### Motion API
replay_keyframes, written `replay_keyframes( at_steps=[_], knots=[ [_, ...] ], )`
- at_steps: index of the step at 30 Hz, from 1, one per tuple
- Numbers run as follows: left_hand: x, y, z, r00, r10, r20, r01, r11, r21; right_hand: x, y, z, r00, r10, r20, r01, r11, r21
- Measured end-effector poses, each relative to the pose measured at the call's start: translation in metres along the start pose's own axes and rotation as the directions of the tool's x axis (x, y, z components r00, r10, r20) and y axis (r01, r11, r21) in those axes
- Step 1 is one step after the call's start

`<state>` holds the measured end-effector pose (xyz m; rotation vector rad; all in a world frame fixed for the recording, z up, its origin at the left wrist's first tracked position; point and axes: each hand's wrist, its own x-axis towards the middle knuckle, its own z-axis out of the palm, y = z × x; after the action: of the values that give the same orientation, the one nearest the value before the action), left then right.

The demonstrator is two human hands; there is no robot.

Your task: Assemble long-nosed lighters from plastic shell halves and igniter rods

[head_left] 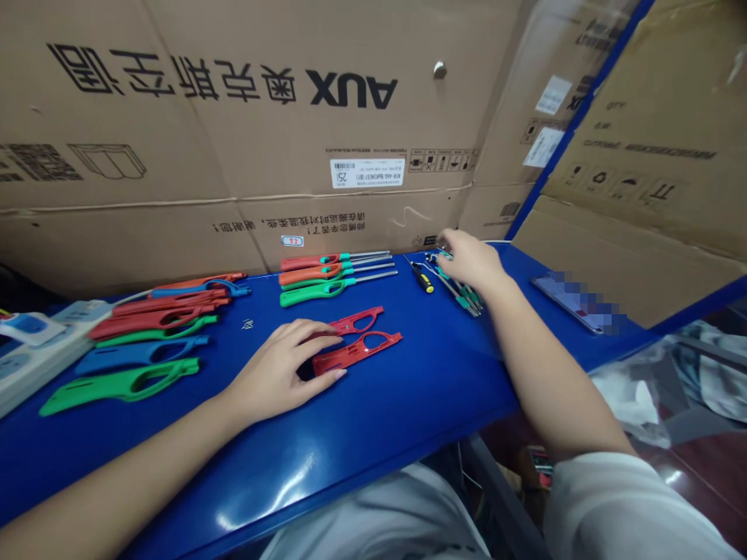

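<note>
My left hand lies low over the table with thumb and fingers spread around the near ends of two red lighter shell halves. Its thumb tip reaches the lower half's edge. At the back right, my right hand is over a bunch of lighter inner parts with green ends and metal tubes. Its fingers are bent and apart; their tips partly hide among the parts. Left of that bunch lies a black and yellow screwdriver. Several lighters with metal tubes rest behind the shell halves.
Several coloured lighter shells lie at the left beside a white power strip. Cardboard walls in the back and right of the blue table. A phone lies at the right. Small metal bits sit on the table.
</note>
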<state>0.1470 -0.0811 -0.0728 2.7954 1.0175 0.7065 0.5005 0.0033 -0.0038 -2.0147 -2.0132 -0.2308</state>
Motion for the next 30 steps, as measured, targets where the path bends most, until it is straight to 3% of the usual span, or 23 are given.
replay_keyframes(
  at_steps=[2, 4, 6, 14, 18, 21, 24, 27, 30],
  knots=[
    [0.0, -0.002, 0.001, 1.0, 0.014, -0.008, -0.014, 1.0, 0.005, 0.006, 0.016, -0.003, 0.949, 0.297, 0.102, -0.288, 0.953, -0.096],
    [-0.001, -0.003, 0.001, 1.0, 0.025, -0.012, -0.025, 1.0, 0.014, 0.011, 0.029, -0.002, 0.873, 0.446, 0.2, -0.42, 0.894, -0.157],
    [-0.001, -0.004, 0.002, 0.999, 0.034, -0.014, -0.034, 0.999, 0.028, 0.015, 0.037, 0.002, 0.848, 0.465, 0.255, -0.436, 0.885, -0.163],
    [-0.002, -0.004, 0.002, 0.998, 0.066, -0.018, -0.066, 0.998, 0.001, 0.02, 0.044, 0.008, 0.886, 0.419, 0.197, -0.413, 0.908, -0.072],
    [-0.002, -0.005, -0.003, 0.995, 0.101, 0.019, -0.101, 0.995, 0.024, 0.016, 0.037, 0.002, 0.961, 0.259, 0.098, -0.263, 0.964, 0.041],
    [-0.001, -0.009, -0.012, 0.988, 0.132, 0.084, -0.14, 0.986, 0.093, 0.01, 0.024, 0.002, 0.998, -0.025, 0.063, 0.012, 0.98, 0.2],
    [-0.002, -0.014, -0.023, 0.979, 0.142, 0.145, -0.162, 0.977, 0.138, 0.001, 0.003, 0.006, 0.921, -0.387, -0.042, 0.365, 0.82, 0.441],
    [-0.003, -0.018, -0.032, 0.971, 0.154, 0.184, -0.18, 0.975, 0.133, -0.012, -0.023, 0.011, 0.834, -0.54, -0.115, 0.518, 0.693, 0.501],
    [-0.004, -0.018, -0.031, 0.995, 0.092, 0.026, -0.094, 0.99, 0.106, -0.026, -0.046, 0.015, 0.754, -0.645, -0.129, 0.613, 0.619, 0.491]
  ],
)
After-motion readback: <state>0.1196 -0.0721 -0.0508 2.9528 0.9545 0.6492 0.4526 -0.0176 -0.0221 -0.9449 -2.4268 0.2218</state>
